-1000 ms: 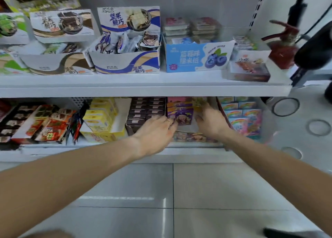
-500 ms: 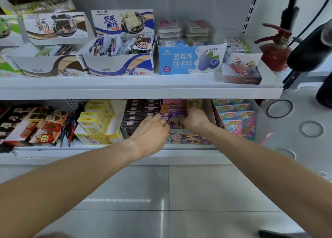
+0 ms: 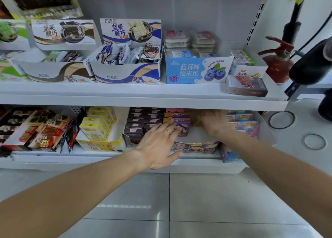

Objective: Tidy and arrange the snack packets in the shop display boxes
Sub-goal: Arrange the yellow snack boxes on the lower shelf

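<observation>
My left hand (image 3: 159, 144) lies nearest, its fingers straight and together over the front lip of the purple display box (image 3: 195, 146) on the lower shelf, the fingertips against the front purple packet (image 3: 181, 125); nothing is gripped. Between that hand's thumb and the box's right corner the printed front wall shows bare, and behind the wall the white floor of the box lies open to the right of my fingers. My right hand (image 3: 214, 122) reaches deeper into that same box, blurred under the edge of the upper shelf (image 3: 143, 100), so I cannot tell whether it holds anything. Left of my left hand stand dark brown cartons (image 3: 138, 120) in rows, then yellow cartons (image 3: 98, 124); right of my right hand sit rainbow-printed packets (image 3: 247, 124). Above and beyond both hands, a blue box (image 3: 195, 70) reads "蓝莓味 糯米纸", and the white-and-blue box (image 3: 125, 76) to its left reads "坚果脆巧".
</observation>
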Available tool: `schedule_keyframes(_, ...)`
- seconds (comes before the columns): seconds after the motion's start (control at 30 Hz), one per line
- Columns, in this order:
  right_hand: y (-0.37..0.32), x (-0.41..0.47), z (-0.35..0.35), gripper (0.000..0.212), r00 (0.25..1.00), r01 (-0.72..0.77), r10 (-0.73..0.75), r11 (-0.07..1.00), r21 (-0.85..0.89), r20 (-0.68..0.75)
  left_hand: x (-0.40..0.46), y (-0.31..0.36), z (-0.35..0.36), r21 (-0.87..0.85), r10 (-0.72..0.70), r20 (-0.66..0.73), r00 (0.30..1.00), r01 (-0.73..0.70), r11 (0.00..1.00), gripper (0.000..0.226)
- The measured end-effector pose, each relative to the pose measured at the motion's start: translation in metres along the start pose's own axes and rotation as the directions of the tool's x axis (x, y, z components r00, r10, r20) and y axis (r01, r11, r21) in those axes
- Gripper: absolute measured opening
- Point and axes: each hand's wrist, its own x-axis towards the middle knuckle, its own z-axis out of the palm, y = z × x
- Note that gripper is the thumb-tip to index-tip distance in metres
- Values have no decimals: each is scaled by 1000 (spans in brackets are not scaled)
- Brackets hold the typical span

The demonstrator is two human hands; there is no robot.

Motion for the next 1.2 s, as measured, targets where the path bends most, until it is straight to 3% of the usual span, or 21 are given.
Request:
schedule_keyframes(0.23, 2, -80, -11, 21, 952, 0, 26, 996, 85, -305, -14, -1, 0, -18, 20, -111, 994, -22, 1000, 72)
schedule_keyframes(0.33, -12, -124, -24, 16, 843, 147, -39, 976, 160, -536, -37, -6, -7, -123, -1, -237, 971, -29, 992, 61)
schedule_keyframes(0.43, -48, -128, -50, 21, 770, 358, -81, 876, 324, -632, -76, -22, -8, -179, -91, -365, 927, 26, 984, 46)
schedule_keyframes(0.5, -80, -112, -64, 25, 790, 457, -118, 767, 450, -602, -104, -44, -4, -206, -234, -386, 893, 164, 965, 39)
schedule_keyframes(0.6, -132, -78, -75, 24, 806, 538, -223, 664, 519, -549, -136, -81, 6, -274, -500, -309, 809, 428, 861, 37)
schedule_keyframes(0.7, -181, -50, -79, 25, 803, 571, -298, 631, 524, -516, -156, -106, 16, -288, -643, -258, 721, 578, 763, 38)
schedule_keyframes(0.8, -220, -29, -77, 31, 790, 592, -381, 675, 440, -480, -169, -120, 22, -369, -765, -169, 621, 680, 634, 40)
schedule_keyframes(1.0, -272, 3, -80, 30, 814, 541, -368, 761, 358, -449, -176, -131, 33, -444, -815, -103, 571, 707, 551, 46)
schedule_keyframes(1.2, -300, 18, -60, 39, 886, 452, -315, 750, 483, -339, -172, -132, 37, -452, -823, -61, 564, 720, 527, 48)
